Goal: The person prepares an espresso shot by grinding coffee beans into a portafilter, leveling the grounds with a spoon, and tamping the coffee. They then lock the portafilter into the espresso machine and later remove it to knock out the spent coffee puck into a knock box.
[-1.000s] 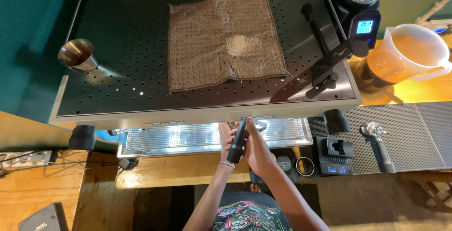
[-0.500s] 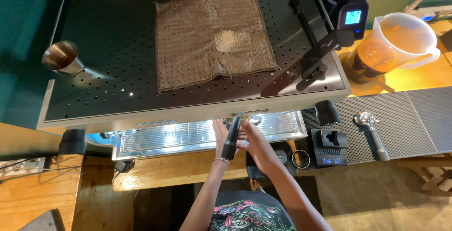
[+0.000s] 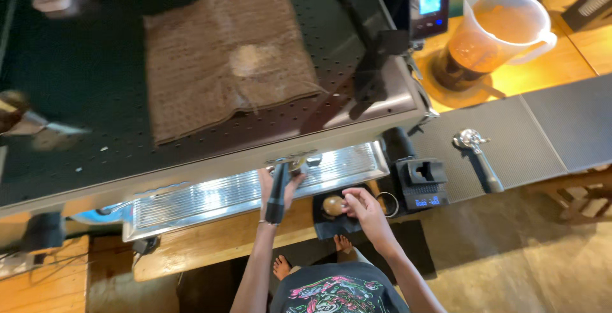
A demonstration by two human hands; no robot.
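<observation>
Wooden surface [image 3: 210,243] runs below the espresso machine [image 3: 210,153], and we stand at its front edge. Our left hand [image 3: 275,184] is wrapped around the black handle of the portafilter [image 3: 278,192], just under the machine's front lip; it looks heavy, rigid metal, best held along that handle. Our right hand [image 3: 361,206] pinches the round tamper [image 3: 333,206], right of the portafilter; it seems dense and smooth. The portafilter's basket is half hidden by the lip, and the machine's left side is blurred.
</observation>
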